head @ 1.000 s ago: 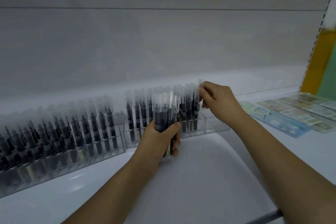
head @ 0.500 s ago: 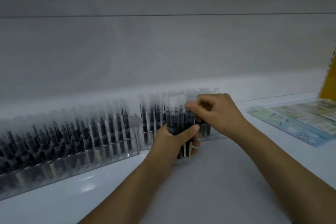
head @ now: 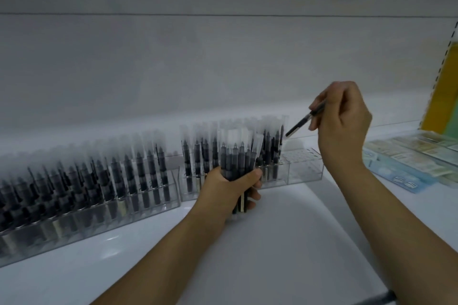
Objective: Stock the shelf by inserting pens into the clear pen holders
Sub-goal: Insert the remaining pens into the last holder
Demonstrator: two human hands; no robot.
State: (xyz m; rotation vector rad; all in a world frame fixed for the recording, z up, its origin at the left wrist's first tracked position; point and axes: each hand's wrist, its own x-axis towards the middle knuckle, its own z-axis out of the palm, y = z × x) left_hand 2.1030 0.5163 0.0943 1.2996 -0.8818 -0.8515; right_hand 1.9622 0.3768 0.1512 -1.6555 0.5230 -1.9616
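One pen (head: 305,121) is hanging tilted above the second holder (head: 303,168), pinched in the right hand (head: 343,121). The left hand (head: 230,188) is gripping a bundle (head: 238,156) of spares. The left holder (head: 99,208) is looking full; the second one's right-end slots are waiting.

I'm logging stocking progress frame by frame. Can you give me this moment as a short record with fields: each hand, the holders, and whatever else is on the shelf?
left hand: grips an upright bundle of pens
right hand: pinches a single pen, tilted, tip down-left, above the right holder
left holder: rows look full of pens
right holder: pens across its left and middle part; right end shows open slots
shelf: white; both holders stand on it
printed packets: lie flat at the far right
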